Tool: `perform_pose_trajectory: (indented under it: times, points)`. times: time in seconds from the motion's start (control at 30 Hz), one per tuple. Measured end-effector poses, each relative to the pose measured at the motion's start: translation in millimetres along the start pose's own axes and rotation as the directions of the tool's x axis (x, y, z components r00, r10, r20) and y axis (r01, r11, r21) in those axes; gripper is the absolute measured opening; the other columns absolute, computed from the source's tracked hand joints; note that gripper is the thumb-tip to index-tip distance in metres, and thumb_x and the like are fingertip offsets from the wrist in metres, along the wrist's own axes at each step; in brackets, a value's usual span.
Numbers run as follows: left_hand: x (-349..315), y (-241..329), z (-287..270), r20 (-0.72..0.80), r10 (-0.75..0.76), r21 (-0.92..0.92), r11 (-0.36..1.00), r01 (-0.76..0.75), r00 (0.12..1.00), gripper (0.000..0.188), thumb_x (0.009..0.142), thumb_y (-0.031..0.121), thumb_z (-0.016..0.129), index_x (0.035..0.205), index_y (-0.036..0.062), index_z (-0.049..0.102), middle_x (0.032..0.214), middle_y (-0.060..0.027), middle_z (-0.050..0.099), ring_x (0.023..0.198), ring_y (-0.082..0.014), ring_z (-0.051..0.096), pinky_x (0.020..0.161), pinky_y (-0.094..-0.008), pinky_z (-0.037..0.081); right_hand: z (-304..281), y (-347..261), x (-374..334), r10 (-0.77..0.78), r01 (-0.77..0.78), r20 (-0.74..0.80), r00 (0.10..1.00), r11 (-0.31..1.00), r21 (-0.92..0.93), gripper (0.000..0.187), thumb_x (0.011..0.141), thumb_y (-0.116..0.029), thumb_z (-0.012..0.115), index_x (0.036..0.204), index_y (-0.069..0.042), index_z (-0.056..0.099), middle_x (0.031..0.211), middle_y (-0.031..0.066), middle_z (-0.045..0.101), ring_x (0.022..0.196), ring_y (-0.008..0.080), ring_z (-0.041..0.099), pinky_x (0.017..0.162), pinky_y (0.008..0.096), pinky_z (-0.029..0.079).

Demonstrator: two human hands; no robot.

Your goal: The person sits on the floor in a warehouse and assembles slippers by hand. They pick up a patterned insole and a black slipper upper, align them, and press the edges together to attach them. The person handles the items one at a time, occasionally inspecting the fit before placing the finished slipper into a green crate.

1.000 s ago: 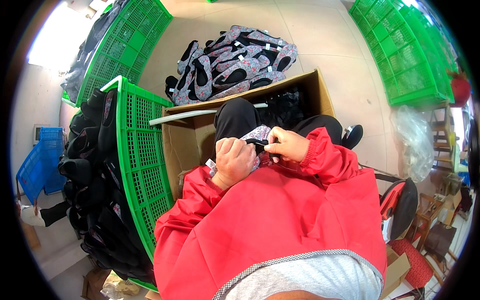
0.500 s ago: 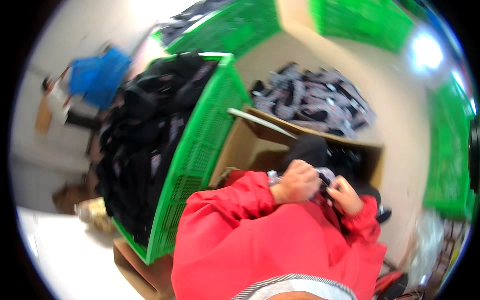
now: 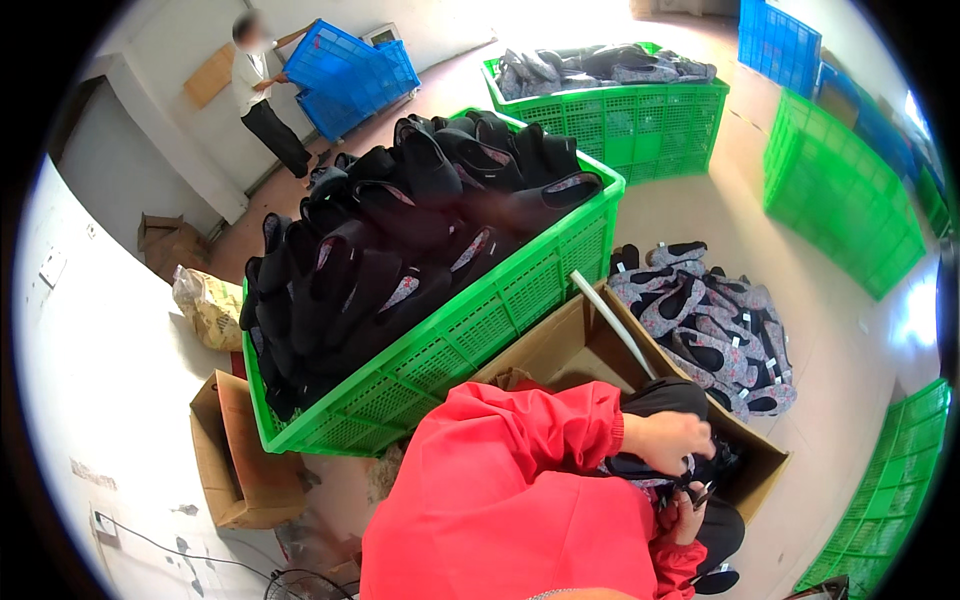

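Note:
My left hand (image 3: 668,443) reaches over my lap with its fingers curled together; whatever they may pinch is too small to make out. Just below it, my right hand (image 3: 684,518) is closed around a small dark, narrow thing (image 3: 704,496) whose kind I cannot make out. A grey patterned fabric piece (image 3: 650,484) lies on my lap beneath the hands, mostly hidden by them and my red sleeves. Past my knees stands an open cardboard box (image 3: 755,452) with dark things inside.
A green crate (image 3: 440,390) heaped with black shoes (image 3: 400,200) stands at my left. Grey patterned shoes (image 3: 715,335) lie piled on the floor beyond the box. Another filled green crate (image 3: 620,130) stands behind. Far left, a person (image 3: 262,95) handles blue crates (image 3: 350,80).
My view has swung left, so the crates and box sit farther right. My hands, close together before, are now slightly apart, the left above the right.

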State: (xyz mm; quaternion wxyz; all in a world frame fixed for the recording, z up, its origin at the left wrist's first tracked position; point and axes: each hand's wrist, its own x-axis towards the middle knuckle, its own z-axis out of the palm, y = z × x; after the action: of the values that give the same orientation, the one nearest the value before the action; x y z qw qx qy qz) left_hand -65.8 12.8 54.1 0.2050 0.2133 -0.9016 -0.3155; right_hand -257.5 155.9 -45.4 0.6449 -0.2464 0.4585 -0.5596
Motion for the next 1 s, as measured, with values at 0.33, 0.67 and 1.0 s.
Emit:
perform_pose_trajectory:
  times: [0.33, 0.67, 1.0]
  points:
    - [9, -19, 18, 0.2, -0.292, 0.295, 0.928, 0.226, 0.935, 0.025, 0.074, 0.013, 0.068, 0.097, 0.0013, 0.07, 0.097, -0.0203, 0.067, 0.087, -0.0374, 0.068, 0.078, -0.0416, 0.054, 12, 15, 28, -0.14, 0.102, -0.195, 0.971, 0.976, -0.19, 0.029, 0.092, -0.017, 0.067, 0.11, -0.009, 0.045, 0.087, 0.0044, 0.054, 0.067, 0.0129, 0.057, 0.058, 0.0244, 0.049]
    - [57, 37, 26, -0.313, -0.082, 0.205, 0.967, 0.152, 0.946, 0.026, 0.082, 0.012, 0.059, 0.105, -0.0008, 0.057, 0.094, -0.0168, 0.059, 0.078, -0.032, 0.066, 0.07, -0.0399, 0.053, 11, -50, 88, -0.568, 0.459, -0.217, 0.794, 0.794, -0.399, 0.046, 0.086, -0.008, 0.068, 0.126, -0.002, 0.045, 0.12, 0.0095, 0.051, 0.108, 0.0169, 0.051, 0.096, 0.0299, 0.042]
    - [48, 35, 20, -0.432, 0.006, 0.35, 0.922, 0.162, 0.902, 0.032, 0.082, 0.014, 0.057, 0.109, -0.0018, 0.06, 0.093, -0.0131, 0.057, 0.083, -0.0275, 0.062, 0.069, -0.035, 0.052, 11, -85, 93, -0.541, 0.481, -0.016, 0.841, 0.761, -0.435, 0.042, 0.088, 0.002, 0.058, 0.13, 0.001, 0.053, 0.123, 0.0098, 0.061, 0.11, 0.0194, 0.06, 0.099, 0.0328, 0.046]
